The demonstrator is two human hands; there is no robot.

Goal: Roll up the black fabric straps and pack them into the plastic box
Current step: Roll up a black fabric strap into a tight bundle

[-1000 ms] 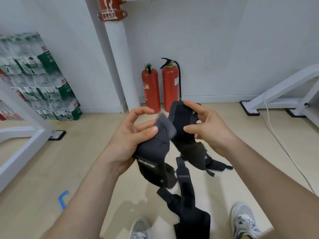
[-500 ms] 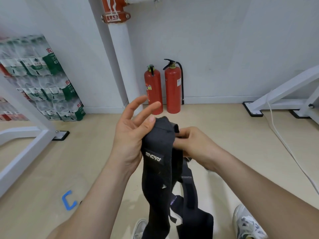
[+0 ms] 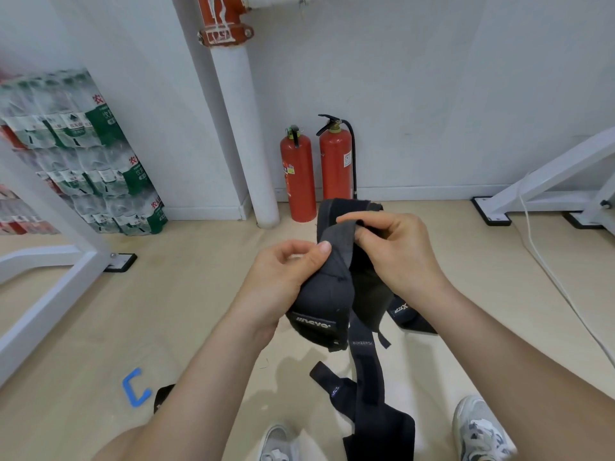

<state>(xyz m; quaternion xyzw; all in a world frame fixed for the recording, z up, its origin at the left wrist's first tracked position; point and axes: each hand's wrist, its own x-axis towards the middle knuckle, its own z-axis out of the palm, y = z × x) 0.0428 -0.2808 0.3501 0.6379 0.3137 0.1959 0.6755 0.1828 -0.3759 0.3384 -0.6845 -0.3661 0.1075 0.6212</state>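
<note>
Left hand curls round the straps, my thumb pressed on top of the folded black wad, whose white logo patch hangs just below my palm. Right hand, just beside it, pinches a grey-faced strap edge between thumb and fingers, a little above my left thumb. Together they hold the bundle in the air over the floor. One long tail drops from under the hands toward my shoes. Beyond the hands two red extinguishers stand against the wall beside a white pipe. Well to the left of my left hand are stacked water packs and a white frame; a blue tape mark lies on the floor beside my left forearm. Right of my right hand a white cable runs across the floor.
</note>
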